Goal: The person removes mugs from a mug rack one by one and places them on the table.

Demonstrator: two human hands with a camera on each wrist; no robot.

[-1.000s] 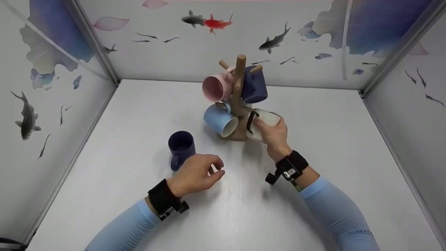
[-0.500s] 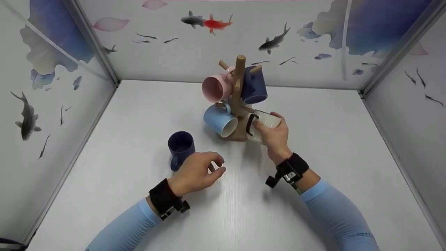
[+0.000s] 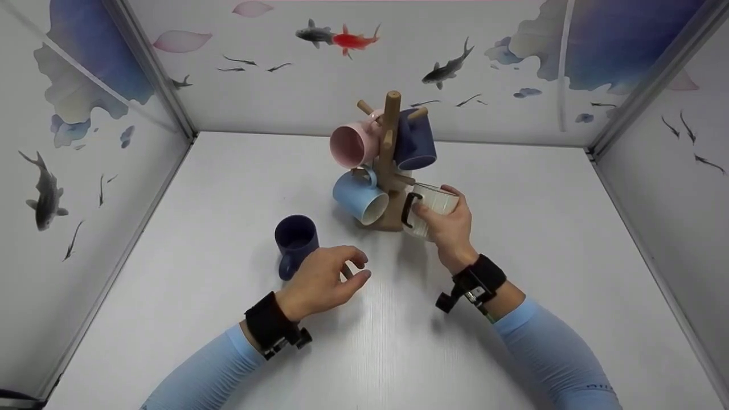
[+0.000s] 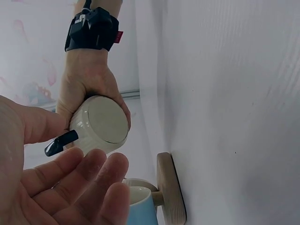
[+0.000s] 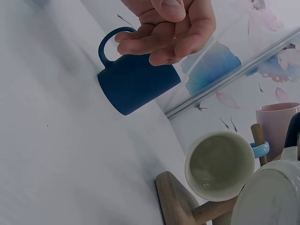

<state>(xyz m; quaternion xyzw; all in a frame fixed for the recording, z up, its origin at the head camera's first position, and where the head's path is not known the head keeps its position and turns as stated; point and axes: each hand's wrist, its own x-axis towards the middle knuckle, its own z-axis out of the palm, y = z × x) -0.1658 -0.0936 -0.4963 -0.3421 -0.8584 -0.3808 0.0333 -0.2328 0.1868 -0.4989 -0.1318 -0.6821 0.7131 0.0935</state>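
My right hand point(image 3: 453, 225) grips a white ribbed mug point(image 3: 435, 202) with a black handle point(image 3: 410, 209) by its body, thumb near the handle. The mug is tilted beside a lower peg point(image 3: 404, 179) of the wooden mug tree point(image 3: 390, 131); whether they touch, I cannot tell. In the left wrist view the mug's pale base point(image 4: 108, 119) faces the camera. My left hand point(image 3: 324, 282) hovers with loosely bent fingers and holds nothing. Just behind it, a dark blue mug point(image 3: 296, 233) stands upright on the table, its handle partly covered by that hand.
On the tree hang a pink mug point(image 3: 353, 142) at upper left, another dark blue mug point(image 3: 416, 142) at upper right and a light blue mug point(image 3: 359, 193) at lower left. Printed panels point(image 3: 364, 74) wall in the white table point(image 3: 239, 171) at the back and sides.
The white mug has tilted and shifted slightly down from the peg in my right hand, showing more of its ribbed side. My left hand has barely moved.
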